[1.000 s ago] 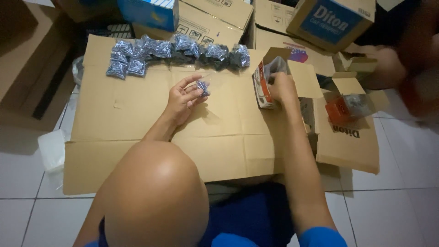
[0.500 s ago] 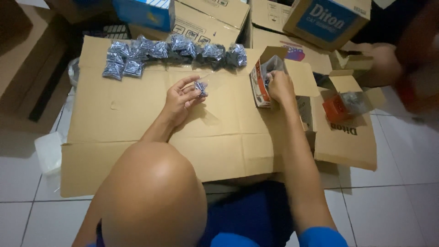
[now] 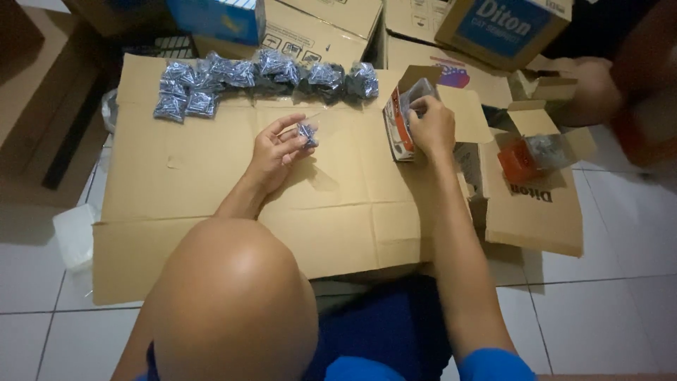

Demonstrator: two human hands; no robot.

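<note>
Packing small hardware on a flattened brown cardboard sheet on the floor: left hand pinching a small clear bag of dark screws, right hand reaching into an open orange-and-white carton, fingers curled inside, grip hidden. About a dozen filled clear bags of screws already lining the far edge; more seemingly remaining.

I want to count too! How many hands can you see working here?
2. The left hand holds a small clear bag of screws over the flattened cardboard. The right hand reaches into a small open box. Someone else's may be hidden at the right edge.
</note>
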